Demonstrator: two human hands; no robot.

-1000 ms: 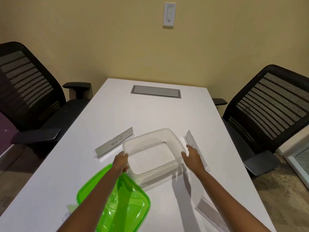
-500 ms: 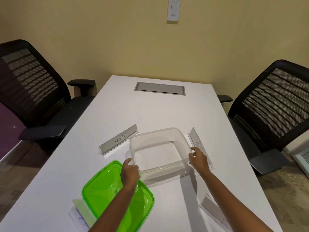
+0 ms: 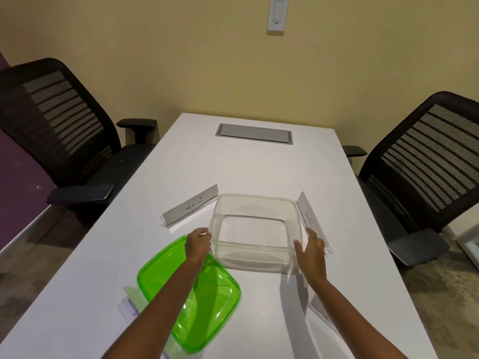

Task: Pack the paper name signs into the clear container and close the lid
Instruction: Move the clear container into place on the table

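The clear container (image 3: pixel 255 200) stands empty on the white table (image 3: pixel 233 167). My left hand (image 3: pixel 198 242) grips its near left rim with curled fingers. My right hand (image 3: pixel 311 251) hovers beside its near right corner, fingers straight and slightly off the wall. The green lid (image 3: pixel 215 294) lies flat near me, partly under my left forearm. A sign reading ZEBRA (image 3: pixel 190 205) lies left of the container, and a sign reading BETA (image 3: pixel 311 220) lies along its right side. Another sign (image 3: pixel 128 305) pokes out under the lid's left edge; a fourth sign (image 3: pixel 321 313) lies under my right forearm.
A grey cable hatch (image 3: pixel 254 133) is set into the table's far end. Black mesh office chairs stand on both sides, the left chair (image 3: pixel 64 130) and the right chair (image 3: pixel 425 161). A wall switch (image 3: pixel 277 12) hangs on the yellow wall.
The container has turned to sit squarer to me. My right hand has come slightly off its right side, fingers spread. My left hand stays on the near left rim.
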